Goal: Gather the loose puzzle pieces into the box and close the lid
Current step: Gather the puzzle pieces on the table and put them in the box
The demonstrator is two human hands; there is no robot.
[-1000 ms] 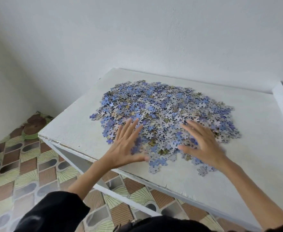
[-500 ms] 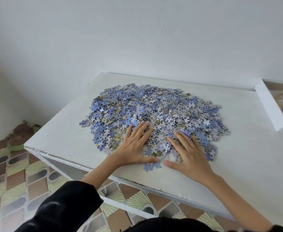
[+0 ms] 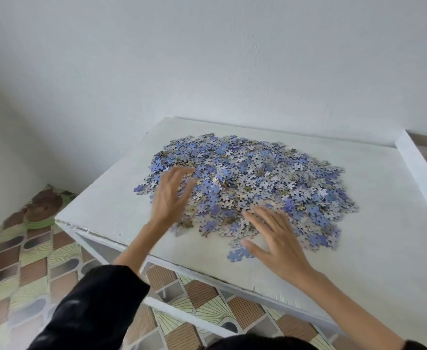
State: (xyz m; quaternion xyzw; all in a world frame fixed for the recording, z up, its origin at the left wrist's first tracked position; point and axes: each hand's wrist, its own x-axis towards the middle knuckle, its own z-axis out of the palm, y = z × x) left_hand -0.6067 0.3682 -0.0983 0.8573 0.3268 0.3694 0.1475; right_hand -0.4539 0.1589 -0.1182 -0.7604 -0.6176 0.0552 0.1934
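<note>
Where the near edge of the white table point(image 3: 384, 261) ends above a floor of brown and green patterned tiles point(image 3: 30, 261), both hands reach in over it. The right hand point(image 3: 280, 246) is open, with its fingers spread over the near rim of the heap of puzzle pieces point(image 3: 257, 178). A small joined cluster of blue pieces point(image 3: 239, 254) lies just beside its thumb. The left hand point(image 3: 172, 198), coming out of a black sleeve point(image 3: 93, 306), is blurred, but its fingers also look spread and hold nothing, at the left side of the heap.

All the pieces that I can see lie on the table top. I judge them to be light, thin, stiff card that slides easily on paint. Pinching single ones would be slow, so it is better to cup both palms under the sides of the heap and lift handfuls. Some may slip over the near edge.

The table top is matte white, and its edge is chipped. At the far right stands what seems to be the box point(image 3: 419, 170), well apart from the heap, with its inside mostly out of view. Behind it is a plain white wall point(image 3: 207, 59).
</note>
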